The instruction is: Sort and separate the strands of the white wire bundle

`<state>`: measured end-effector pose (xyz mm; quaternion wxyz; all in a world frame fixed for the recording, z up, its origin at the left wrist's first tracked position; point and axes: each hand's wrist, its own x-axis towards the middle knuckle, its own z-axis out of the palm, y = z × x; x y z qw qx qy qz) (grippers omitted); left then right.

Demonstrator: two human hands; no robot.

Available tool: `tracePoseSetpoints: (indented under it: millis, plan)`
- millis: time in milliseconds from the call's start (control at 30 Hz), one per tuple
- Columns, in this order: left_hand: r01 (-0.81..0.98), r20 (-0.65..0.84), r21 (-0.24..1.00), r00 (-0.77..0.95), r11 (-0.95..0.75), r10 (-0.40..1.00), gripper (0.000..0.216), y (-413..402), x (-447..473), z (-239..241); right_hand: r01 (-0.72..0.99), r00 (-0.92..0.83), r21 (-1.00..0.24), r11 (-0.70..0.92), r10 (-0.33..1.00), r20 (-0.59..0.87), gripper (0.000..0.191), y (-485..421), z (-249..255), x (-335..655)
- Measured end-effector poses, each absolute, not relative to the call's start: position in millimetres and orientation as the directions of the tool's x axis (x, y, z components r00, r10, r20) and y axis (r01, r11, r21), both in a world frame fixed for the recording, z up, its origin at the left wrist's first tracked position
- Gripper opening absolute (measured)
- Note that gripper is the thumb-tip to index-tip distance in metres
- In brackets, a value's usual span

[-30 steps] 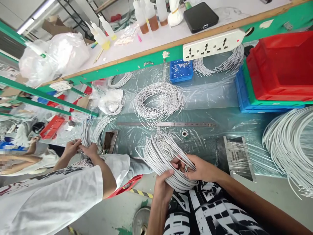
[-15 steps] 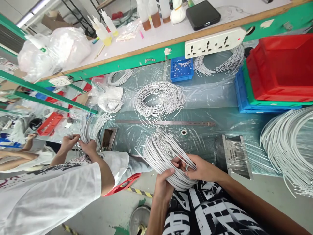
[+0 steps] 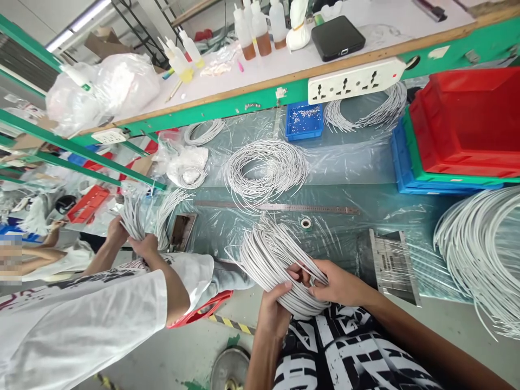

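A thick coil of light grey cable (image 3: 266, 254) is held at the near edge of the bench, its lower end against my patterned shirt. My left hand (image 3: 277, 306) grips the coil from below, the thumb lying over the strands. Around the coil's right side closes my right hand (image 3: 331, 281), its fingers reaching into the opening and pinching some strands. The fingertips of both hands are partly hidden among the cables. Just beyond the coil lie a small tape roll (image 3: 306, 222) and a long steel ruler (image 3: 309, 208).
A larger loose cable coil (image 3: 266, 168) lies behind the ruler. At right are a metal fixture (image 3: 393, 265), stacked bins (image 3: 467, 122) and another big coil (image 3: 450, 244). A blue tray (image 3: 304, 120) of small parts sits beneath the shelf. On my left, a co-worker (image 3: 142, 246) handles cables.
My hands and the coil stay nearly in place while the view shifts slightly. The co-worker's hands have moved along their cable bundle, which now stands more gathered.
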<state>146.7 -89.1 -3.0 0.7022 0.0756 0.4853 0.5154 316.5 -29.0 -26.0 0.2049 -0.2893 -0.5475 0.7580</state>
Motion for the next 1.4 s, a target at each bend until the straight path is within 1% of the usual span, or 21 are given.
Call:
tracePoseSetpoints:
  millis: [200, 400, 433, 533, 600, 733, 867, 1100, 1267, 1400]
  plan:
    - [-0.656, -0.612, 0.591, 0.015, 0.470, 0.791, 0.020, -87.1, 148.3, -6.8, 0.062, -0.735, -0.953, -0.296, 0.633, -0.244, 0.009, -26.8, -23.4, 317.3]
    - [-0.657, -0.596, 0.603, 0.006, 0.453, 0.803, 0.018, -84.1, 150.1, -5.9, 0.033, -0.729, -0.955, -0.294, 0.646, -0.224, 0.004, -26.0, -26.0, 319.2]
    - [-0.657, -0.595, 0.603, 0.007, 0.452, 0.804, 0.018, -83.9, 150.1, -5.8, 0.017, -0.724, -0.949, -0.313, 0.651, -0.228, 0.010, -26.5, -27.1, 320.0]
    - [-0.667, -0.588, 0.593, 0.023, 0.450, 0.809, 0.017, -83.5, 150.4, -6.2, -0.031, -0.726, -0.894, -0.447, 0.625, -0.287, 0.037, -28.8, -30.9, 322.9]
    - [-0.673, -0.580, 0.589, 0.035, 0.448, 0.814, 0.016, -83.3, 151.1, -7.2, -0.040, -0.719, -0.874, -0.484, 0.622, -0.311, 0.047, -30.4, -32.9, 324.6]
    - [-0.679, -0.577, 0.579, 0.050, 0.452, 0.815, 0.015, -82.5, 152.9, -8.9, -0.019, -0.654, -0.898, -0.440, 0.685, -0.322, 0.050, -33.9, -33.5, 325.4]
    - [-0.683, -0.553, 0.582, 0.065, 0.442, 0.830, 0.014, -80.8, 154.5, -8.7, -0.008, -0.625, -0.911, -0.413, 0.713, -0.318, 0.051, -36.3, -33.9, 325.8]
    - [-0.695, -0.544, 0.568, 0.087, 0.442, 0.835, 0.014, -77.5, 157.0, -8.0, -0.010, -0.598, -0.913, -0.408, 0.734, -0.321, 0.054, -32.3, -35.2, 329.9]
    - [-0.686, -0.577, 0.562, 0.074, 0.461, 0.813, 0.014, -74.3, 157.7, -8.0, -0.006, -0.601, -0.919, -0.394, 0.736, -0.312, 0.056, -29.8, -32.6, 330.9]
    - [-0.680, -0.572, 0.576, 0.062, 0.454, 0.818, 0.015, -73.2, 157.4, -9.8, -0.022, -0.609, -0.919, -0.394, 0.734, -0.300, 0.056, -29.6, -32.9, 331.2]
